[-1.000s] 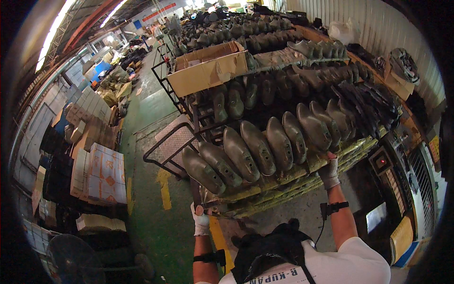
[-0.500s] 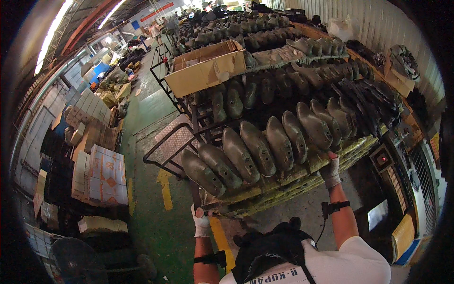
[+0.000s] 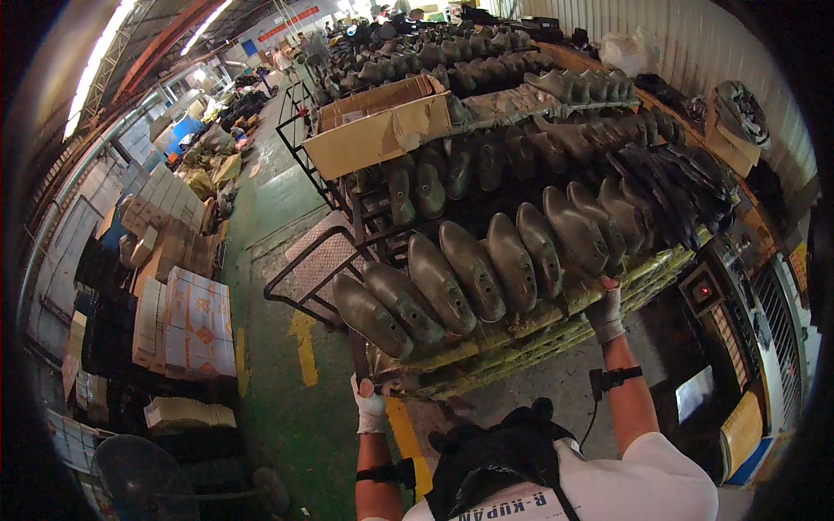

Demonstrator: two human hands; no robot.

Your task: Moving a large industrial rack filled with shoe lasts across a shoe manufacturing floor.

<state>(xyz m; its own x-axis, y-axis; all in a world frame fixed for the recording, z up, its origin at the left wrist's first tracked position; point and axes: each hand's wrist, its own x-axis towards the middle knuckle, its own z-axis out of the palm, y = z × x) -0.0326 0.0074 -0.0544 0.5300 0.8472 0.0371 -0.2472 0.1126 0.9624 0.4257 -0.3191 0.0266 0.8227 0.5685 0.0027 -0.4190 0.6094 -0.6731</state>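
Observation:
My left hand (image 3: 368,406), in a pale glove with bare fingertips, grips the near left corner of a rack. Its fingers are partly hidden. My right hand (image 3: 607,314), gloved the same way, holds the near edge of the rack's shelf (image 3: 543,323), which is covered in yellowish, worn wrapping. Along that shelf stands a row of dark, glossy shoe lasts (image 3: 441,282), leaning side by side with holes in some heels. Right of them lies a stack of flat black pieces (image 3: 673,187). A strap with a small device sits on each of my forearms.
Behind are further rows of lasts (image 3: 569,143) and an open cardboard box (image 3: 378,139). A black-handled trolley (image 3: 317,252) stands left of the rack. Stacked cartons (image 3: 198,323) line the green floor (image 3: 282,417) at left. A machine with a red light (image 3: 702,291) is at right.

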